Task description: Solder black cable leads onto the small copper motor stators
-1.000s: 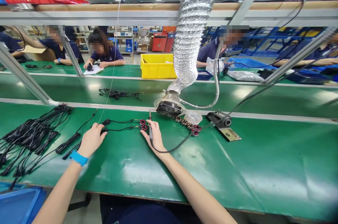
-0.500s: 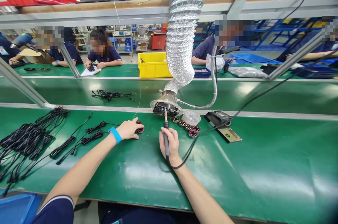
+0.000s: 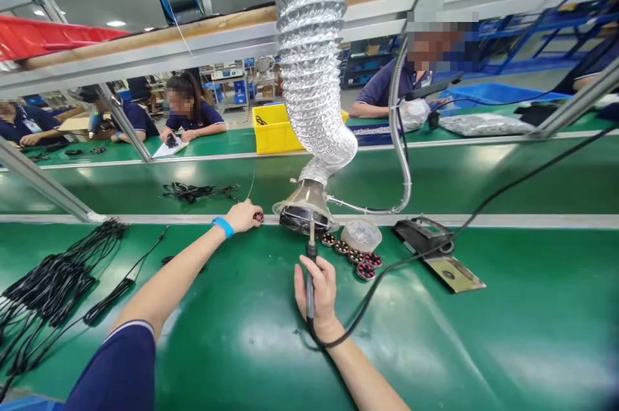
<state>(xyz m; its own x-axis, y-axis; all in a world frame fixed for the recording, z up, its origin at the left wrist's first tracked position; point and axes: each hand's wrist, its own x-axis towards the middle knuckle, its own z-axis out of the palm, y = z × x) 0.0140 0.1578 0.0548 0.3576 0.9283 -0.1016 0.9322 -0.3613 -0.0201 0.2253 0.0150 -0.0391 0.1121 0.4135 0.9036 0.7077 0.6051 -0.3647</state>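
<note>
My left hand [image 3: 244, 216], with a blue wristband, is closed at the far edge of the green bench, its fingers on a small round red-and-black motor stator [image 3: 258, 217]. A thin solder wire [image 3: 253, 180] hangs down close behind those fingers. My right hand [image 3: 320, 288] grips a soldering iron [image 3: 310, 282] upright, its tip pointing up in front of the round fan intake [image 3: 296, 219] of the fume duct. Several more stators [image 3: 356, 256] lie to the right of the iron, beside a roll of clear tape [image 3: 361, 235].
A soldering iron stand [image 3: 425, 237] sits on the right, with the iron's cable [image 3: 454, 233] crossing over it. Black cables [image 3: 58, 275] are heaped at left. The silver duct [image 3: 314, 62] hangs centrally. Beyond are a yellow bin [image 3: 273, 130] and several people working.
My left hand has moved away to the bench's far edge with a stator at its fingertips. My right hand still holds the soldering iron upright. The camera view has tilted.
</note>
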